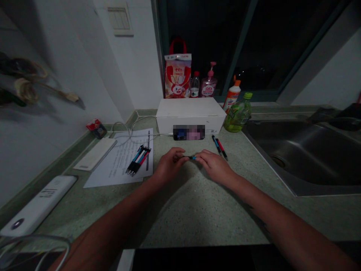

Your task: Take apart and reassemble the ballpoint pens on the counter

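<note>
Between my two hands, in the middle of the view, a blue and black pen [192, 157] is held level above the speckled green counter [194, 210]. My left hand [172, 162] pinches its dark end, and my right hand [210, 162] pinches the blue end; the fingers cover both tips. Just beyond my right hand lie a blue and black pen [216, 145] and a red and black pen [222, 149], side by side. To the left, several pens [138, 160] in blue, red and black lie bunched on a printed sheet of paper [113, 165].
A white box [190, 111] stands at the back, a phone [188, 132] against its front with a cable attached. Bottles and a red bag [177, 77] are behind. Right is a metal sink [304, 154]; left are a white flat box [96, 153] and a white device [42, 205].
</note>
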Demonstrator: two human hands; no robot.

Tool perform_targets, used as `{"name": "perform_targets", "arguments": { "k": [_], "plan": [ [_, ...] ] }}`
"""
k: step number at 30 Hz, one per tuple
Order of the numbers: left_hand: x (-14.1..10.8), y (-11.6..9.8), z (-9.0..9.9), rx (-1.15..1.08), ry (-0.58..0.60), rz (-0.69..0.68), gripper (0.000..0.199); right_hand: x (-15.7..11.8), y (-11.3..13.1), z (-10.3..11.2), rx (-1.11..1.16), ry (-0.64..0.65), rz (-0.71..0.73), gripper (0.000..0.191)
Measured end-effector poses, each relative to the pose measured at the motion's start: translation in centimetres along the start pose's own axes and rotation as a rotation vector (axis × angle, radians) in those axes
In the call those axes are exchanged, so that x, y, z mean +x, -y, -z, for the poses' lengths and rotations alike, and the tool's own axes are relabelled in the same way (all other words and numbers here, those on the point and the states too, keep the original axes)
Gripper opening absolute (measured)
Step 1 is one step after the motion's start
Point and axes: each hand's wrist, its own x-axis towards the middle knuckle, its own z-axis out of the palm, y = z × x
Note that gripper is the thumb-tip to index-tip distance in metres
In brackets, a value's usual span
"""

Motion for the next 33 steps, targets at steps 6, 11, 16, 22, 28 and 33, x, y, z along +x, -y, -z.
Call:
{"name": "perform_targets", "arguments": {
  "k": [6, 11, 16, 22, 28, 33],
  "plan": [
    [-0.01, -0.13, 0.03, -0.005, -0.027, -0.003, 0.011, 0.00, -0.04, 0.08, -0.020, 0.008, 0.001, 0.026],
    [0.02, -0.17, -0.02, 0.034, -0.030, 0.004, 0.005, 0.01, 0.02, 0.08, -0.022, 0.006, -0.007, 0.025],
    [0.06, -0.10, 0.04, 0.054, -0.039, -0.005, 0.007, 0.01, -0.07, -0.12, -0.012, 0.011, -0.003, 0.026],
    [0.03, -0.23, 0.01, 0.044, -0.004, 0.025, 0.008, -0.03, -0.24, -0.27, 0.002, 0.019, 0.011, 0.025],
    [0.08, -0.05, -0.07, 0.093, -0.007, 0.004, 0.009, 0.07, -0.64, -0.53, 0.030, 0.002, 0.021, 0.026],
    [0.15, 0.27, 0.40, 0.259, -0.008, -0.179, 0.010, 0.22, -0.90, -0.56, 0.106, 0.006, 0.026, 0.024]
  ]
}}
